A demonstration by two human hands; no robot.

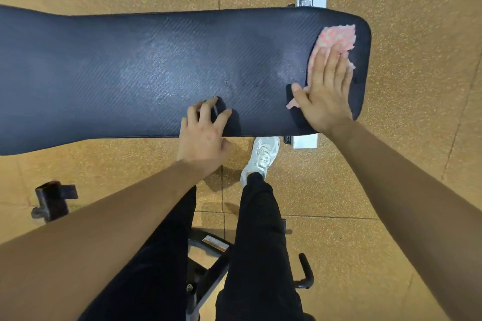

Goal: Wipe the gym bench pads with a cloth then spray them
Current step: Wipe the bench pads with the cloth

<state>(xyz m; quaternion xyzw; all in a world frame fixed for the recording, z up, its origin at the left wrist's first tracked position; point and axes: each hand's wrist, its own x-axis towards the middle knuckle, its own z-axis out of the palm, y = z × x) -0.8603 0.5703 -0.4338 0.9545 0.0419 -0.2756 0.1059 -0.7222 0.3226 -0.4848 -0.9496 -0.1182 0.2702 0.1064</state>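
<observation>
A long dark blue bench pad [146,73] stretches across the view from left to right. At its right end lies a pink cloth [337,38], and my right hand [326,91] presses flat on it with fingers stretched out. My left hand [204,135] rests on the pad's near edge around the middle, fingers spread and bent, thumb under the edge, holding nothing else. No spray bottle is in view.
White frame ends [305,142] stick out under the pad's right end, near and far. My white shoe [262,156] and dark trouser legs stand close to the bench. Black machine parts [53,200] sit at lower left and a black frame [208,263] between my legs, on tan tiles.
</observation>
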